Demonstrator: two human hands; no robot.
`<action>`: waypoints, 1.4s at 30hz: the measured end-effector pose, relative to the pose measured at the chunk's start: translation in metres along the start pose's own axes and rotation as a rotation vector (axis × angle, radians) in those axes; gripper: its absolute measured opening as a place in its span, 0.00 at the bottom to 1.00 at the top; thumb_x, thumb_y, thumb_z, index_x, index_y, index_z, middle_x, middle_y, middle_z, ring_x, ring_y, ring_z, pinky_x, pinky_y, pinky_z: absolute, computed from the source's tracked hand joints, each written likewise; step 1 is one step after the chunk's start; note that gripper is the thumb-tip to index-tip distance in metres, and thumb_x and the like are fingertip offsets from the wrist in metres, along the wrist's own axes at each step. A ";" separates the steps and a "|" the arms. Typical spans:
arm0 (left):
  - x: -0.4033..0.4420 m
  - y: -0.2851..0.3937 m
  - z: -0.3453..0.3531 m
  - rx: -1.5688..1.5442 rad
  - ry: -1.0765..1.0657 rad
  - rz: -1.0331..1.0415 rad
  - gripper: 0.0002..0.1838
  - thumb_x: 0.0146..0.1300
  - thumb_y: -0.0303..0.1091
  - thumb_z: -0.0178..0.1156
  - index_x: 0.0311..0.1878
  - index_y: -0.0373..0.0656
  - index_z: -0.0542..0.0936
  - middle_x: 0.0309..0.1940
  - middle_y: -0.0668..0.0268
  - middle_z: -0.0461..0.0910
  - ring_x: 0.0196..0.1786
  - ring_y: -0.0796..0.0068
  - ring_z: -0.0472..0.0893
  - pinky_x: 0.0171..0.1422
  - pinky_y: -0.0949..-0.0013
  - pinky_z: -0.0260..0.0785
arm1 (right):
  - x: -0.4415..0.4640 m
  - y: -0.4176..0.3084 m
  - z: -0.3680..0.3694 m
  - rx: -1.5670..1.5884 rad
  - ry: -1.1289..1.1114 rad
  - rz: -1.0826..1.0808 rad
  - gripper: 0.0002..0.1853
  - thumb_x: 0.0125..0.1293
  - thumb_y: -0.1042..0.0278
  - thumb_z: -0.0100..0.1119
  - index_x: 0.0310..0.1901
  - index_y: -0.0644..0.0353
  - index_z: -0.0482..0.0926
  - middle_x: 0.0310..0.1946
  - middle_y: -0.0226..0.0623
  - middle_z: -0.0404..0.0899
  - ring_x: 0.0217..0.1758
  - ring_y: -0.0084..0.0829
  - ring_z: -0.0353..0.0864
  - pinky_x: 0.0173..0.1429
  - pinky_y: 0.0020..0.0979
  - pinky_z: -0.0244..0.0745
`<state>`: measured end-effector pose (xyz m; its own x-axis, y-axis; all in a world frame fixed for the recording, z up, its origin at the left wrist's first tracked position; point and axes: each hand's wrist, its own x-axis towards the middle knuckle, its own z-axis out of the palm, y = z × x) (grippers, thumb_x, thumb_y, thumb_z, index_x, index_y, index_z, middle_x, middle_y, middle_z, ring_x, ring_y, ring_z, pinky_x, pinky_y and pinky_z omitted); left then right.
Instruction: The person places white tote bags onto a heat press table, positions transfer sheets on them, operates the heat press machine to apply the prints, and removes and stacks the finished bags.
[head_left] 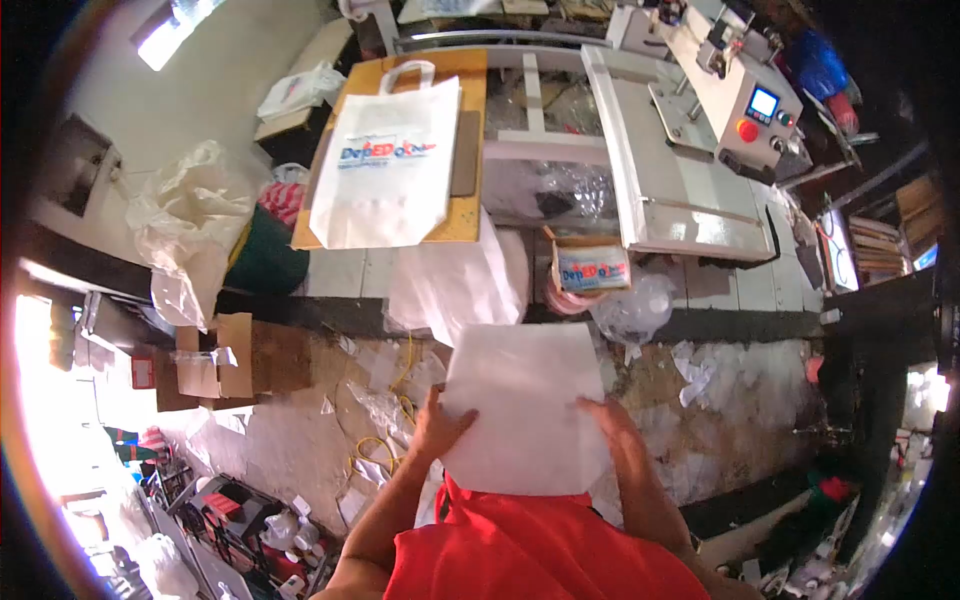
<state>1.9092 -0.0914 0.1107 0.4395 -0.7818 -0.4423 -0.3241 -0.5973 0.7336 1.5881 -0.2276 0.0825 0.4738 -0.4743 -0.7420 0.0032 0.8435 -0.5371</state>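
A blank white bag or sheet (527, 410) is held upright in front of my red shirt, its wider edge low. My left hand (440, 425) grips its left edge, thumb on the near face. On the right edge my right hand (608, 418) pinches it the same way, thumb in front. Beyond, a white tote bag (388, 165) with a blue and red print lies flat on a wooden board (462, 225). White material (460, 280) hangs just below that board.
A machine with a lit screen and red button (755, 115) stands at the upper right. A small printed box (592, 265) sits right of centre. Cardboard boxes (235, 355) stand at left; scraps and a yellow cord (365, 442) litter the floor.
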 end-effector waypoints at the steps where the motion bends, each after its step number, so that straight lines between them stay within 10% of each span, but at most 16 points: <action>1: -0.004 -0.003 0.001 0.033 0.021 0.019 0.40 0.55 0.40 0.79 0.66 0.40 0.68 0.48 0.45 0.85 0.50 0.54 0.87 0.54 0.55 0.80 | -0.006 -0.007 0.007 -0.389 0.038 0.033 0.50 0.63 0.47 0.72 0.79 0.63 0.57 0.74 0.56 0.66 0.75 0.46 0.69 0.73 0.43 0.69; 7: 0.041 -0.082 0.015 -0.248 0.020 -0.096 0.42 0.55 0.44 0.79 0.68 0.44 0.66 0.51 0.45 0.83 0.54 0.51 0.84 0.60 0.53 0.76 | -0.032 -0.039 0.095 -0.817 0.457 -0.946 0.51 0.60 0.58 0.73 0.80 0.60 0.54 0.73 0.58 0.67 0.73 0.47 0.71 0.75 0.41 0.66; 8: 0.039 -0.059 -0.006 -0.219 0.064 -0.049 0.41 0.56 0.42 0.78 0.68 0.44 0.67 0.51 0.46 0.83 0.54 0.51 0.84 0.60 0.53 0.76 | -0.038 -0.052 0.102 -0.686 0.489 -0.745 0.50 0.61 0.58 0.72 0.81 0.56 0.55 0.74 0.57 0.66 0.75 0.49 0.69 0.77 0.43 0.63; 11: 0.043 0.025 -0.078 -0.148 0.211 0.208 0.34 0.60 0.33 0.75 0.67 0.44 0.69 0.51 0.50 0.83 0.53 0.59 0.85 0.57 0.55 0.77 | -0.017 -0.078 0.112 -0.705 0.553 -1.023 0.37 0.64 0.59 0.72 0.73 0.56 0.70 0.70 0.48 0.72 0.70 0.42 0.75 0.71 0.41 0.70; 13: 0.064 0.062 -0.128 -0.602 -0.037 0.245 0.37 0.61 0.15 0.67 0.72 0.44 0.66 0.58 0.56 0.80 0.57 0.68 0.81 0.59 0.65 0.76 | -0.016 -0.123 0.143 -0.607 0.542 -0.990 0.30 0.65 0.60 0.71 0.68 0.58 0.75 0.65 0.44 0.77 0.64 0.37 0.78 0.66 0.37 0.74; 17: 0.132 0.163 -0.266 -0.485 0.258 0.713 0.43 0.55 0.13 0.71 0.74 0.42 0.66 0.61 0.55 0.80 0.62 0.68 0.80 0.64 0.67 0.75 | -0.001 -0.262 0.264 -0.658 0.544 -1.219 0.13 0.70 0.64 0.68 0.50 0.63 0.85 0.49 0.33 0.87 0.49 0.23 0.83 0.54 0.27 0.78; 19: 0.160 0.220 -0.345 0.042 0.750 1.108 0.36 0.58 0.14 0.69 0.71 0.38 0.71 0.66 0.51 0.77 0.68 0.63 0.78 0.68 0.63 0.74 | -0.008 -0.326 0.343 -0.718 0.564 -1.547 0.11 0.69 0.68 0.69 0.49 0.62 0.86 0.45 0.34 0.88 0.47 0.24 0.84 0.54 0.27 0.78; 23: 0.183 0.289 -0.438 -0.173 1.257 1.546 0.28 0.66 0.18 0.62 0.70 0.37 0.74 0.64 0.54 0.79 0.55 0.60 0.81 0.60 0.64 0.75 | -0.004 -0.399 0.430 -0.483 0.433 -2.163 0.12 0.71 0.78 0.63 0.54 0.65 0.85 0.52 0.42 0.87 0.52 0.28 0.86 0.58 0.29 0.80; 26: 0.270 0.256 -0.449 0.365 1.434 1.329 0.24 0.67 0.20 0.56 0.67 0.40 0.79 0.48 0.56 0.80 0.41 0.60 0.76 0.48 0.59 0.74 | 0.091 -0.421 0.440 -0.573 0.551 -2.339 0.16 0.69 0.83 0.57 0.55 0.62 0.85 0.51 0.43 0.88 0.52 0.37 0.87 0.57 0.32 0.80; 29: 0.410 0.137 -0.353 0.643 0.514 0.474 0.24 0.76 0.33 0.46 0.72 0.60 0.74 0.52 0.48 0.77 0.53 0.46 0.81 0.56 0.44 0.76 | 0.277 -0.366 0.367 -1.191 0.608 -1.097 0.13 0.69 0.74 0.55 0.51 0.60 0.85 0.41 0.56 0.85 0.47 0.58 0.84 0.50 0.51 0.78; 31: 0.426 0.077 -0.310 0.707 0.252 0.313 0.25 0.73 0.38 0.50 0.73 0.59 0.73 0.51 0.49 0.78 0.51 0.47 0.83 0.52 0.46 0.78 | 0.307 -0.314 0.342 -1.331 0.567 -0.857 0.16 0.74 0.65 0.52 0.57 0.51 0.86 0.45 0.53 0.85 0.48 0.56 0.84 0.53 0.50 0.78; 42: 0.406 0.045 -0.292 0.460 0.467 0.532 0.29 0.57 0.30 0.58 0.65 0.44 0.77 0.40 0.51 0.83 0.42 0.48 0.84 0.50 0.48 0.75 | 0.314 -0.260 0.331 -1.334 0.761 -1.248 0.14 0.71 0.65 0.59 0.56 0.54 0.84 0.35 0.42 0.76 0.41 0.48 0.77 0.47 0.46 0.75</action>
<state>2.3176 -0.3833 0.1150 0.4006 -0.8853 0.2359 -0.8501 -0.2632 0.4561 2.0276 -0.5122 0.1223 0.3217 -0.8459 0.4253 -0.7410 -0.5046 -0.4431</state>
